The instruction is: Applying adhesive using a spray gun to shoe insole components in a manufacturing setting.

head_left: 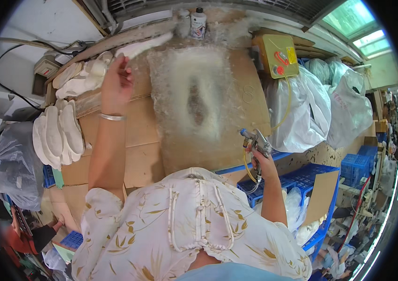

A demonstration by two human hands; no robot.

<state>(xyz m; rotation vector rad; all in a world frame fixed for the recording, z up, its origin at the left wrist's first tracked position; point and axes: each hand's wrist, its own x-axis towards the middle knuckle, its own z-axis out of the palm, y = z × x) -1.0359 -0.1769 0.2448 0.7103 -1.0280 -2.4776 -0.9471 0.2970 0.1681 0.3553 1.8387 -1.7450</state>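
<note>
My left hand [117,80] reaches far forward to the row of white insole-shaped pieces [86,75] at the back left of the cardboard-covered bench; its fingers touch a long white piece [142,46] there. A metal bangle sits on that wrist. My right hand [265,164] grips a metal spray gun [255,140] with a yellow hose, held at the bench's right edge, nozzle toward the glue-crusted cardboard sheet [194,93].
A stack of white pieces [58,133] leans at the left. Two bottles [198,23] stand at the back. A yellow box [281,55], full white plastic bags [311,107] and blue crates [302,180] crowd the right side. A grey bag [14,164] sits far left.
</note>
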